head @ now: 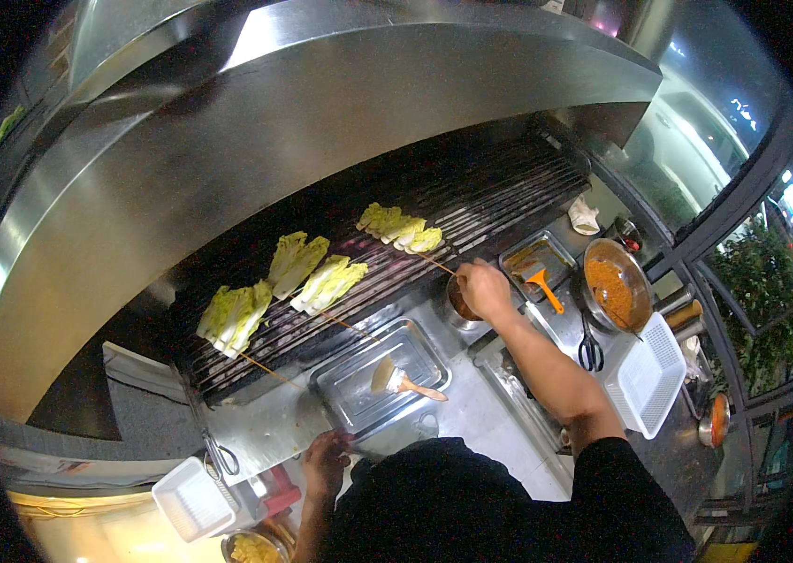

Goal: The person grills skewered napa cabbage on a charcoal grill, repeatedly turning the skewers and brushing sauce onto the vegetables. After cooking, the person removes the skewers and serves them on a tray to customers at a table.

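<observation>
My right hand [484,288] pinches the end of a thin wooden skewer [437,263]. Leaves of Chinese cabbage [400,229] are threaded on it and lie over the charcoal grill's bars [481,225]. To the left, more skewered cabbage leaves [234,317] rest on the grill, with other leaves [329,283] beside them. Below the grill is a shallow metal tray [340,380], and a wooden-handled brush [403,382] lies in it. My left hand [326,457], fingers curled, is by the tray's near left corner; whether it holds anything is unclear.
A stainless hood [340,98] overhangs the grill. On the right are a sauce tray [534,257] with an orange-handled brush [546,291], a bowl of orange-red seasoning [611,281], scissors [589,352] and a white plastic basket [650,380]. Another white basket [192,500] stands at lower left.
</observation>
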Demonstrator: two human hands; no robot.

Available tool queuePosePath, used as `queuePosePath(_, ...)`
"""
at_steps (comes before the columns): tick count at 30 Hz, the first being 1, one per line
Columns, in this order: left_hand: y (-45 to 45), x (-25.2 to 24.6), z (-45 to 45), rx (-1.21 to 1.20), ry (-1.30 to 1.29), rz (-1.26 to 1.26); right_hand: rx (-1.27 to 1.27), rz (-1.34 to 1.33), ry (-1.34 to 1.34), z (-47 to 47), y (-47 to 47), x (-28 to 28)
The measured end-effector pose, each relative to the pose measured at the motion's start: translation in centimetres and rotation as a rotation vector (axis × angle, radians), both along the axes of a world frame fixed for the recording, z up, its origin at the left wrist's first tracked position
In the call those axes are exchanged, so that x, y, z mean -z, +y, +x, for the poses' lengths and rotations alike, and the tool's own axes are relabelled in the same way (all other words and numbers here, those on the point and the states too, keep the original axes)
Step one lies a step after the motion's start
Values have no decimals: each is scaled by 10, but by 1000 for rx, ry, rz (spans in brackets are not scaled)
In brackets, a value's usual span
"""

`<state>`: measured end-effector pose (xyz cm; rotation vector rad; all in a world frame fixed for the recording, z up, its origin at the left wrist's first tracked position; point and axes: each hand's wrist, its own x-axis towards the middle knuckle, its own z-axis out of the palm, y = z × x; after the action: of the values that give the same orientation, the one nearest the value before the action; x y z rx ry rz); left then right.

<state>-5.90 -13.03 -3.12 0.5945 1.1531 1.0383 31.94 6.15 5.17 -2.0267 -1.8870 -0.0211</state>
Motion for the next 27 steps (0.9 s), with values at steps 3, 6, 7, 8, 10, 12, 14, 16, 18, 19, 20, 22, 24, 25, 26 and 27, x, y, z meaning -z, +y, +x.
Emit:
queuePosePath(3,0,0,-1,-6,-12,-26,12,31,24,-8,-9,2)
queuePosePath(6,1,-4,0,32,84,20,39,70,66,-15,-15,-10)
queuePosePath(7,1,-6,1,45,125,36,53,123,79,-18,-18,-14)
queuePosePath(8,1,-8,1,53,159,60,65,176,91,-22,-22,-17)
queuePosePath(10,0,-11,1,89,284,102,73,265,195,-30,-31,-21)
queuePosePath(12,-1,-11,-2,94,311,93,33,321,301,-40,-42,-21)
queuePosePath(14,-2,-10,-7,89,286,56,4,227,424,-57,-55,-17)
queuePosePath(16,-4,-6,-12,29,88,-20,-63,133,483,-76,-64,-13)
queuePosePath(18,-6,-2,-17,-5,-33,-48,-79,21,493,-99,-71,-10)
queuePosePath(19,-8,0,-19,-16,-70,-53,-107,29,450,-109,-69,-10)
queuePosePath(20,-10,1,-20,-20,-110,-58,-129,32,442,-118,-70,-11)
queuePosePath(22,-13,1,-23,-37,-127,-85,-160,26,394,-133,-67,-15)
queuePosePath(24,-14,1,-24,-49,-157,-96,-228,84,318,-144,-60,-17)
queuePosePath(25,-15,2,-24,-58,-177,-96,-229,4,284,-149,-56,-17)
queuePosePath(26,-15,2,-25,-66,-198,-95,-237,-49,248,-154,-51,-16)
queuePosePath(27,-16,3,-25,-46,-149,-88,-256,-69,216,-159,-46,-14)
